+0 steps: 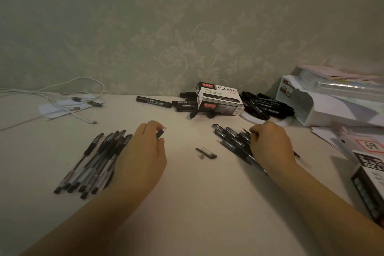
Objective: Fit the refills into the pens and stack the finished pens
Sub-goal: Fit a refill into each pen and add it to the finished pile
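Left hand (143, 151) pinches a short black pen cap (161, 132), capped black pens (93, 162) heaped just left. Right hand (270, 143) curls into the uncapped black pens (232, 139); its fingertips are hidden, grasp unclear.

Table (187, 203), pale: two pen piles (93, 164) (232, 141), loose cap (206, 153), markers (268, 106), marker box (220, 100), white cable (68, 97), organiser (324, 108).

left hand (143, 149) pinching, right hand (270, 143) curled, palms down
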Demonstrator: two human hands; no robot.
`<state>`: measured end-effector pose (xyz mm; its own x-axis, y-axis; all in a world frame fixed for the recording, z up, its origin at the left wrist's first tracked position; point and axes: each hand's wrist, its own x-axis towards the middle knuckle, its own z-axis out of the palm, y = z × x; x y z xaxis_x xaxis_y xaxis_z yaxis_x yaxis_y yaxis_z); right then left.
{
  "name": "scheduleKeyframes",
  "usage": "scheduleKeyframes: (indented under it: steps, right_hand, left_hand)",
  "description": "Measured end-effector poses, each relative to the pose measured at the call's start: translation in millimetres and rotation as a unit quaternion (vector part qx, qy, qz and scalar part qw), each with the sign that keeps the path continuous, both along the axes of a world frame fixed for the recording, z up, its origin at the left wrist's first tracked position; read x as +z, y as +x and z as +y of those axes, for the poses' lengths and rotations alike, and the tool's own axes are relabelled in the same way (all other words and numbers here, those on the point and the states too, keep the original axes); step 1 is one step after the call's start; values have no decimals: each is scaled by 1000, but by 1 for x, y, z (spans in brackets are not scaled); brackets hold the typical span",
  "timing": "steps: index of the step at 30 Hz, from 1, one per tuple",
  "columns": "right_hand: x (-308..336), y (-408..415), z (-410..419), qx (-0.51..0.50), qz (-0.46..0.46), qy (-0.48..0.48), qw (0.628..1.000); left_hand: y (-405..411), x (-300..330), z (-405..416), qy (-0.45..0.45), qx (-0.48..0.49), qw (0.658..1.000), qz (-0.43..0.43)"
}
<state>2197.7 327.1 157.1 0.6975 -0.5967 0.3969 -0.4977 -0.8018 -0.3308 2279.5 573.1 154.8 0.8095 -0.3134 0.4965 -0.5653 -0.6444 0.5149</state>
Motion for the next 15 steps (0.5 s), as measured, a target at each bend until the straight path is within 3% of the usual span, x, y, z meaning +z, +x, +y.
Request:
scheduleKeyframes:
  steps: [6,10,15]
  right_hand:
    - [3,1,5,33,-32,-25,999]
    - [8,5,31,137,-117,-21,983]
    - [-3,4,66,248,-141,-38,958]
  left_hand:
    - [15,4,14,72,79,994,31]
    - [21,8,22,158,110,981,28]
    - [21,9,25,222,109,968,37]
